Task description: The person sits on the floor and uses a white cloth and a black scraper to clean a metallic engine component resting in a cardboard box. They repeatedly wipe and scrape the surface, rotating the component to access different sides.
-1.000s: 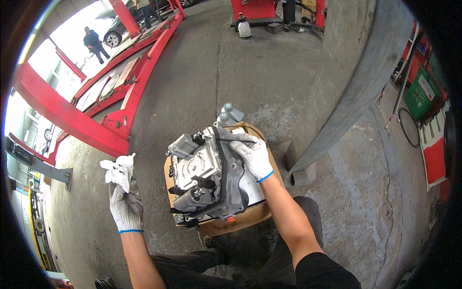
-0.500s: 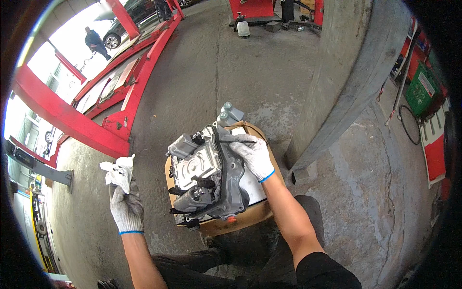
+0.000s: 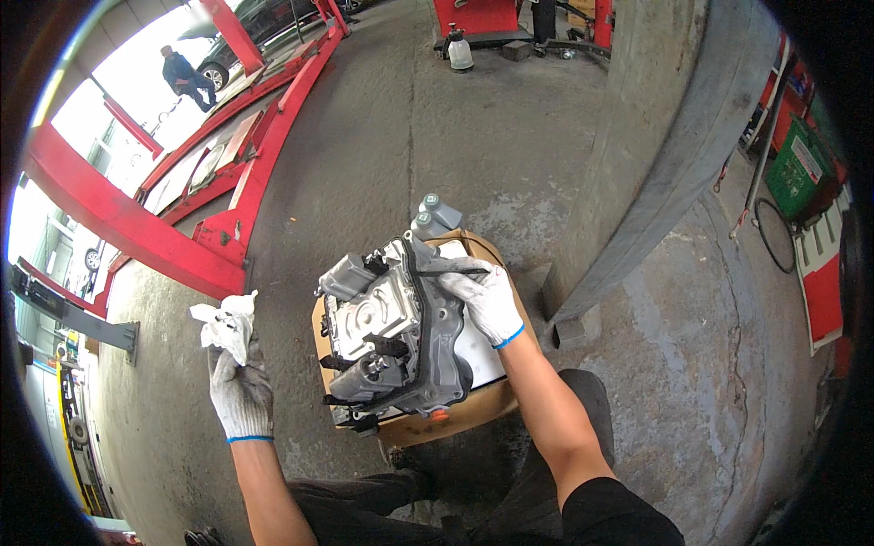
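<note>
A silver and black mechanical unit (image 3: 371,314), like a transmission control unit with two cylindrical parts, lies on a cardboard box (image 3: 492,402). To its left, my gloved left hand (image 3: 241,396) is closed around a crumpled white cloth or paper wipe (image 3: 228,326), held up away from the unit. At the unit's right side my gloved right hand (image 3: 487,302) pinches a thin dark rod-like tool (image 3: 455,271). The tool points left toward the unit's black rim; whether its tip touches cannot be made out. An orange plug (image 3: 440,415) shows at the unit's near edge.
Two grey bottles (image 3: 439,211) stand just beyond the box. A concrete-grey pillar (image 3: 637,173) rises close on the right. Red lift beams (image 3: 137,214) run along the left. Farther off are a spray bottle (image 3: 460,53), a green bin (image 3: 799,171) and a person (image 3: 187,77).
My hands keep nearly the same places and grips, with only a slight shift of the right hand. The distant person has changed posture a little.
</note>
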`<act>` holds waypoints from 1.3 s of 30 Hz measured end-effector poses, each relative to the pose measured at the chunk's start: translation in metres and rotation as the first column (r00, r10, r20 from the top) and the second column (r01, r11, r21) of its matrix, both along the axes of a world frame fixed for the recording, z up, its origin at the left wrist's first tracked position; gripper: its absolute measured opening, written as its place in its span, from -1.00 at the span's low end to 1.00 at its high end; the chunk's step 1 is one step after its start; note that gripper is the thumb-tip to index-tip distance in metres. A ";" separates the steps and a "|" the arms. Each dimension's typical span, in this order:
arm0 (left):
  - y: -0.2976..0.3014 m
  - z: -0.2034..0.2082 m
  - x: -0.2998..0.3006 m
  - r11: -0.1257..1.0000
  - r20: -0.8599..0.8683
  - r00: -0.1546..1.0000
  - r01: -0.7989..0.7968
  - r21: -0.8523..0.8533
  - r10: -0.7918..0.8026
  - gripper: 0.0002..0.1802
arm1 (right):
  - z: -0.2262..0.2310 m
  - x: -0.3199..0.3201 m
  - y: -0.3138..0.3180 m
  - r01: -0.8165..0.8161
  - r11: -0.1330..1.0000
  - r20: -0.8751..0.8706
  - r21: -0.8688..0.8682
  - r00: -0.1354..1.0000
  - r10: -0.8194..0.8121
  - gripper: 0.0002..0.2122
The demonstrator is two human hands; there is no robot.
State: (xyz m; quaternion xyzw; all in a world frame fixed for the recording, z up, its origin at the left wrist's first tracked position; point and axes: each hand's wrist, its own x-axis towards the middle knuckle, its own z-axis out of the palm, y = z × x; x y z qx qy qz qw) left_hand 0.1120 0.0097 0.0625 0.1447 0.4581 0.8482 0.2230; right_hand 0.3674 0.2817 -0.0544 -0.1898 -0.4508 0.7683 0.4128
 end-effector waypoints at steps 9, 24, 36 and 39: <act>-0.001 0.001 0.000 1.000 0.006 1.000 -0.004 0.009 0.004 -0.58 | 0.002 0.007 -0.003 -0.008 1.000 0.019 0.006 1.000 0.008 -0.82; 0.005 0.002 0.005 1.000 -0.005 1.000 -0.016 -0.017 0.016 -0.60 | 0.005 0.015 -0.009 -0.022 1.000 0.021 0.010 1.000 0.022 -0.81; 0.014 0.012 0.020 0.995 0.016 0.997 -0.080 -0.060 0.081 -0.52 | 0.002 0.023 -0.012 -0.048 0.998 0.023 -0.032 0.999 0.049 -0.80; 0.012 0.009 0.015 0.996 0.004 0.998 -0.064 -0.061 0.065 -0.52 | 0.002 0.022 -0.011 -0.053 0.998 0.016 -0.016 0.998 0.053 -0.79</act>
